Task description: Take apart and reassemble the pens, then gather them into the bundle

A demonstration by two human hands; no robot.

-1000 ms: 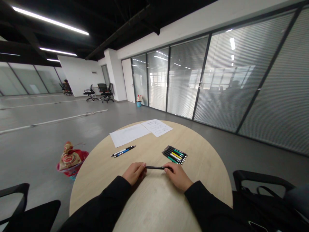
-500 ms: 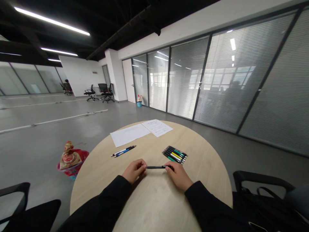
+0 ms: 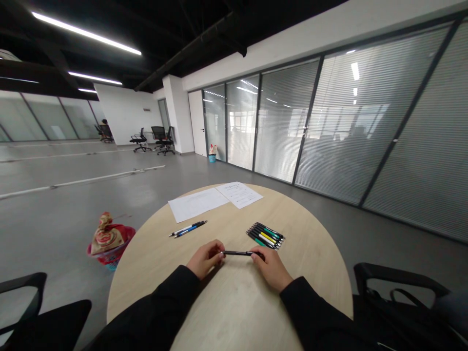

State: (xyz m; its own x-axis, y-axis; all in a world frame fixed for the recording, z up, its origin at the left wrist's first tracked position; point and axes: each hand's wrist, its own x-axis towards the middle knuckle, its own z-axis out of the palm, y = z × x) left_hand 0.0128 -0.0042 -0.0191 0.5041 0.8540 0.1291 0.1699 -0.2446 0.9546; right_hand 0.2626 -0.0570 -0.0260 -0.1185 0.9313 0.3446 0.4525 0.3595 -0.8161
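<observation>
One black pen (image 3: 239, 253) sits crosswise between the left hand (image 3: 204, 259) and the right hand (image 3: 271, 269), each pinching one end with narrow, curled fingers (whether the pen touches the worktop or is held just above it, the view does not show). It is near the front of the round worktop (image 3: 234, 312). The step in hand looks like this two-handed hold, and any move from it calls for a steady pinch at both ends. Ahead on the left lie two pens (image 3: 187, 228), side by side; ahead on the right is a tight group of coloured pens (image 3: 265, 235). Farther along are a pale sheet (image 3: 197, 204) and a printed sheet (image 3: 239, 194), edges touching. Off to the left, a red basket (image 3: 109, 248) stands on the floor.
</observation>
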